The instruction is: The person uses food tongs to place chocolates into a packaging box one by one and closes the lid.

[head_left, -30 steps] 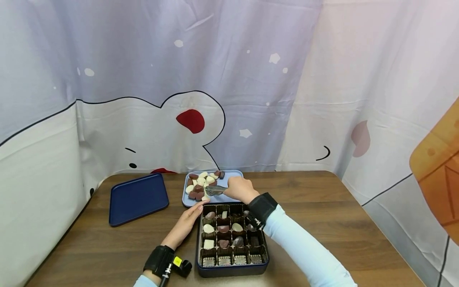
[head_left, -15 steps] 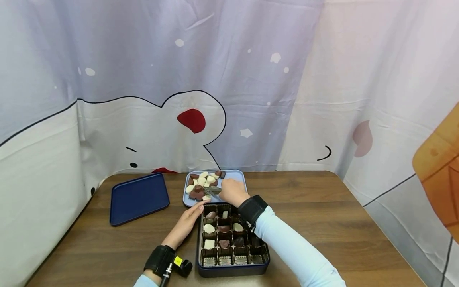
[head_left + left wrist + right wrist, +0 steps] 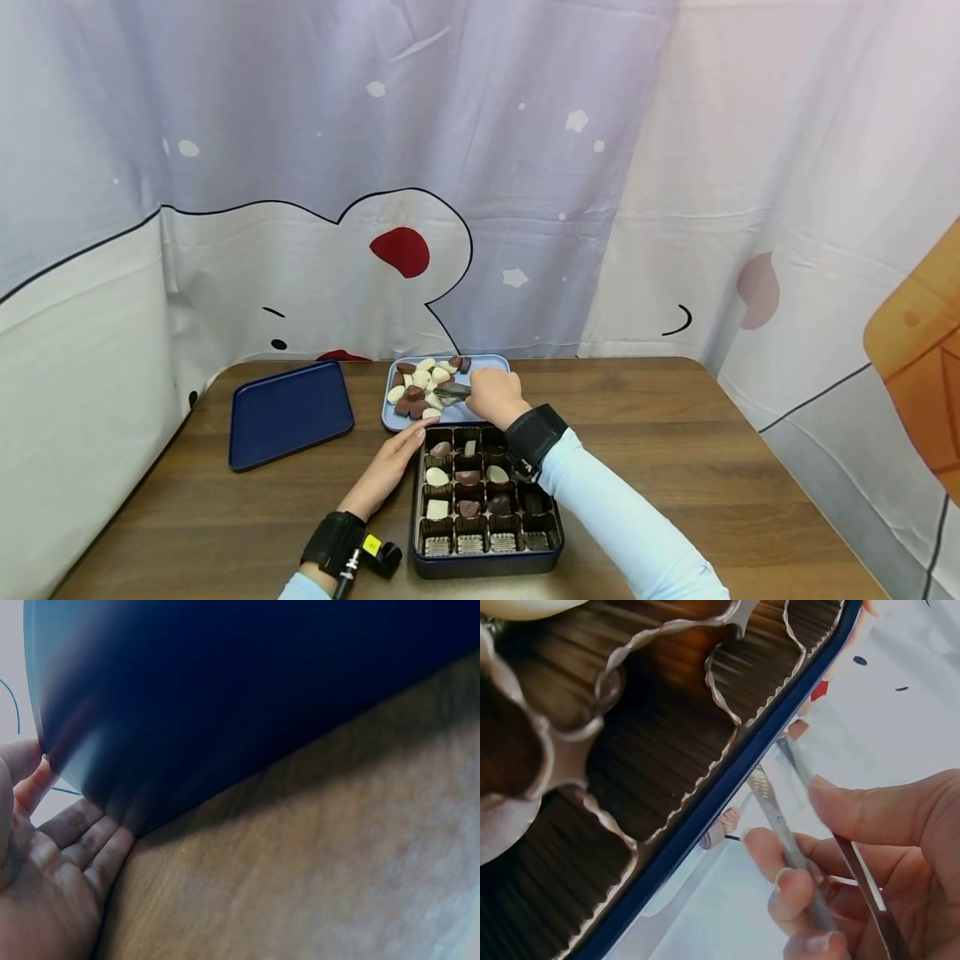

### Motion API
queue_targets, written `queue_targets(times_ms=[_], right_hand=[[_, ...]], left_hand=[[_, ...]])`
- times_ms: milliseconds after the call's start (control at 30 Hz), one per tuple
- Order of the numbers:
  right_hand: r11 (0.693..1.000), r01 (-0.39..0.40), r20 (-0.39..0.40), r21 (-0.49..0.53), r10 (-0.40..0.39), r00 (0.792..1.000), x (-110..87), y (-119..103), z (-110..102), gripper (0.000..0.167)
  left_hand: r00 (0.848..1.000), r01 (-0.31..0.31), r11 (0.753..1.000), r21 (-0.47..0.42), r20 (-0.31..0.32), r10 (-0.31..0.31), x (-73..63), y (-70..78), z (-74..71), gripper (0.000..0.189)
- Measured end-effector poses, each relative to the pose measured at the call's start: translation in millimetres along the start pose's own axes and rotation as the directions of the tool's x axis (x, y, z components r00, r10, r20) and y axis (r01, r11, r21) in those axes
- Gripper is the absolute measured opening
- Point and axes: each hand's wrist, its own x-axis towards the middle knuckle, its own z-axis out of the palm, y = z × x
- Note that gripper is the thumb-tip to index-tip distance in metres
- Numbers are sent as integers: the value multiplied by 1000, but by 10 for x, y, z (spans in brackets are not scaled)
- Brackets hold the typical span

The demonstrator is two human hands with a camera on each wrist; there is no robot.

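My right hand [image 3: 497,396] holds metal tongs [image 3: 452,391] over the light blue tray [image 3: 491,362]. In the right wrist view, thumb and fingers hold the two arms of the tongs [image 3: 776,814], which stand apart near the hand. Their tips are at the right side of a heap of white and brown chocolates [image 3: 422,379]; whether they pinch a piece I cannot tell. My left hand [image 3: 384,473] rests along the far left corner of the dark blue box [image 3: 487,568]. In the left wrist view, its fairly straight fingers touch the box wall [image 3: 262,697].
Inside the box, a gold-black divider insert [image 3: 471,546] has chocolates in several compartments; the near row holds none. A dark blue lid or tray [image 3: 291,417] lies at the left on the wooden table [image 3: 675,467]. A printed curtain [image 3: 525,167] hangs behind.
My right hand moved left with the tongs toward the heap, then slightly back right and away. Near the tongs' tips a white chocolate shows more clearly. My left hand has stayed on the box.
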Motion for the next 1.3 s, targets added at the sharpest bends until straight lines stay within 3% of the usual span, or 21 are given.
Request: queue_targets(times_ms=[300,467,700,867,1133,1300], right_hand=[[995,84,-72,-48,-88,994,1,-6,123,28],[993,86,-92,-75,-93,991,6,28,164,24],[995,98,-91,-26,-100,991,-18,84,120,40],[992,128,-143,16,-125,982,-75,156,52,46],[988,150,-203,41,-139,969,-236,308,-184,15],[981,193,-228,37,-180,957,-437,368,-342,6]], left_hand=[[1000,-1,1000,-2,-2,1,-2,4,1,46],[1000,-1,1000,2,6,1,3,17,4,47],[1000,-3,1000,10,4,3,6,15,-2,47],[1000,-6,1000,16,0,6,-5,1,-6,47],[1000,-3,1000,9,9,3,-14,3,-11,46],[1000,-3,1000,5,9,3,-16,8,-12,47]])
